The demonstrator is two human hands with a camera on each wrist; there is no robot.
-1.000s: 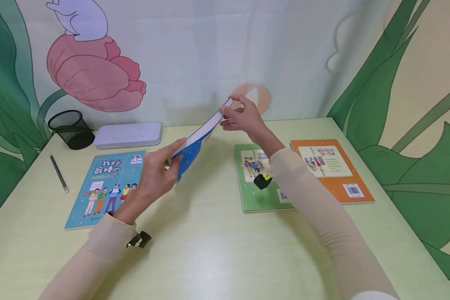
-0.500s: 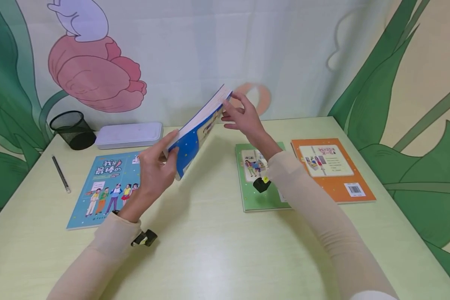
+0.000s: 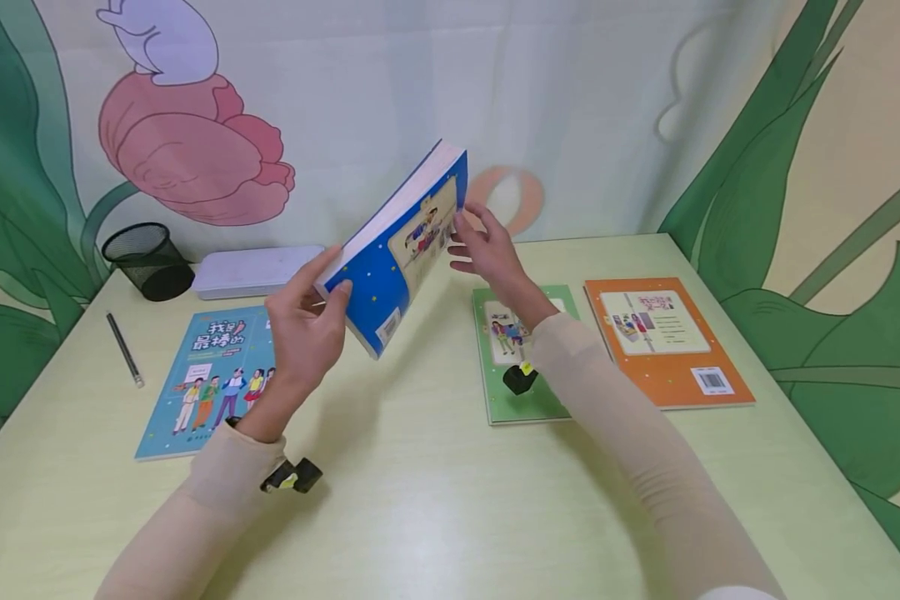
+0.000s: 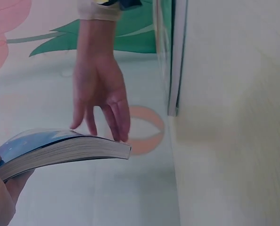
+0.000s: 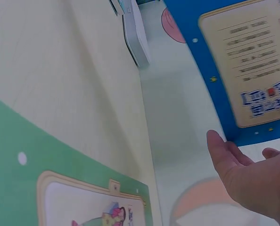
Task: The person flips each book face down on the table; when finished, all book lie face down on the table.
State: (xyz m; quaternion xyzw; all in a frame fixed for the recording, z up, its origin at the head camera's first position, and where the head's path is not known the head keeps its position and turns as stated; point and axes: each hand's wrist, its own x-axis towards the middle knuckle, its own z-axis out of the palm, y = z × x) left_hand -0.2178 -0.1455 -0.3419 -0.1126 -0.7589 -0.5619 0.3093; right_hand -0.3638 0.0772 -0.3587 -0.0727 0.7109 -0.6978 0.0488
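Note:
A thick blue book [image 3: 378, 279] is held up slanting over the table, its patterned back cover with a barcode turned toward the head camera. My left hand [image 3: 307, 333] pinches its lower left end, thumb on the cover and fingers behind. At the far upper end, my right hand [image 3: 495, 254] has loosely spread fingers right at the book's edge. In the left wrist view the right hand [image 4: 100, 89] reaches down to the book [image 4: 78, 149] with fingers extended. The right wrist view shows the cover's cream text panel [image 5: 251, 61] above the right hand [image 5: 253, 181].
On the table [image 3: 427, 500], a light-blue book [image 3: 187, 375] and a pencil [image 3: 124, 350] lie left. Behind them are a black mesh cup [image 3: 146, 262] and a pale case [image 3: 251, 273]. A green book [image 3: 521, 404] and an orange book [image 3: 667, 342] lie right.
The blue book has tipped up, its far end rising and its back cover turning toward the head camera. The right hand's fingers have slid lower along its far edge; the left keeps its hold.

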